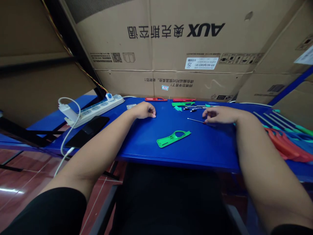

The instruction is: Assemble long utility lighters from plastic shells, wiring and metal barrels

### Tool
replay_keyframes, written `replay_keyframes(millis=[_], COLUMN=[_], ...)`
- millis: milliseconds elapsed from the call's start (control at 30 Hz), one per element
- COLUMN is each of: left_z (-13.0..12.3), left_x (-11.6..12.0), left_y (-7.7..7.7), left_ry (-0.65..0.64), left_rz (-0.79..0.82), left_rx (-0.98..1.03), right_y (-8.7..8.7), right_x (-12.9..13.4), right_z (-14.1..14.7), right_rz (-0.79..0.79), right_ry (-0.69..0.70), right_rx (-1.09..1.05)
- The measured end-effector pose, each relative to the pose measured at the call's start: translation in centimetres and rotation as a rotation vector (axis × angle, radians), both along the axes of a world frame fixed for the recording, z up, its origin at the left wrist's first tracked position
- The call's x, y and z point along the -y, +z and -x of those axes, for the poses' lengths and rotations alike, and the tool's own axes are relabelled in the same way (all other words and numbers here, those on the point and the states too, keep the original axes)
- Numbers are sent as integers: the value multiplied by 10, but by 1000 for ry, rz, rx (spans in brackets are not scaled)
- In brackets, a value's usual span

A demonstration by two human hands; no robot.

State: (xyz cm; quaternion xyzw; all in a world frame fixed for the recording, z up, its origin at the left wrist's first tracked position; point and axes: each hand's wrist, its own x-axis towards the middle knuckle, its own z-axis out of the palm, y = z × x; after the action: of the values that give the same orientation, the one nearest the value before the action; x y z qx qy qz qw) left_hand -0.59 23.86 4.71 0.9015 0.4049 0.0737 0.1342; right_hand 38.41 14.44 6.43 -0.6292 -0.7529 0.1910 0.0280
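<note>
My left hand (144, 110) rests on the blue table with its fingers curled and the tips pressed together near the tabletop; whatever they pinch, if anything, is too small to make out. Beside its wrist lie several small silvery pieces (131, 106). My right hand (217, 115) has its fingers bent around the red handle of a thin screwdriver (195, 120), whose shaft points left, low over the table. A green plastic casing half (171, 139) with an oval opening lies between my arms, touched by neither hand.
At the back lie red casing parts (156, 99), another green casing (183, 104) and small dark connectors (193, 110). A power strip (97, 109) and a black device (88, 130) are at left. Orange-red handled pieces (288, 143) pile up at right. A cardboard sheet (171, 49) stands behind.
</note>
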Motion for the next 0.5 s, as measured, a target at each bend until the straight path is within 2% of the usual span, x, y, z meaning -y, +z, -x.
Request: replay_keyframes(millis=[133, 233, 400, 500], left_z=[1, 1, 4, 2], left_x=[-5, -6, 2, 13], left_y=[-3, -3, 5, 13], left_ry=[33, 41, 54, 32], left_rz=[6, 9, -23, -57], left_rx=[32, 57, 148, 200], right_y=[5, 3, -12, -23], right_x=[4, 1, -16, -25], right_z=[-26, -31, -24, -24], right_rz=[-153, -267, -394, -406], right_ry=[-153, -241, -284, -329], right_rx=[48, 91, 193, 276])
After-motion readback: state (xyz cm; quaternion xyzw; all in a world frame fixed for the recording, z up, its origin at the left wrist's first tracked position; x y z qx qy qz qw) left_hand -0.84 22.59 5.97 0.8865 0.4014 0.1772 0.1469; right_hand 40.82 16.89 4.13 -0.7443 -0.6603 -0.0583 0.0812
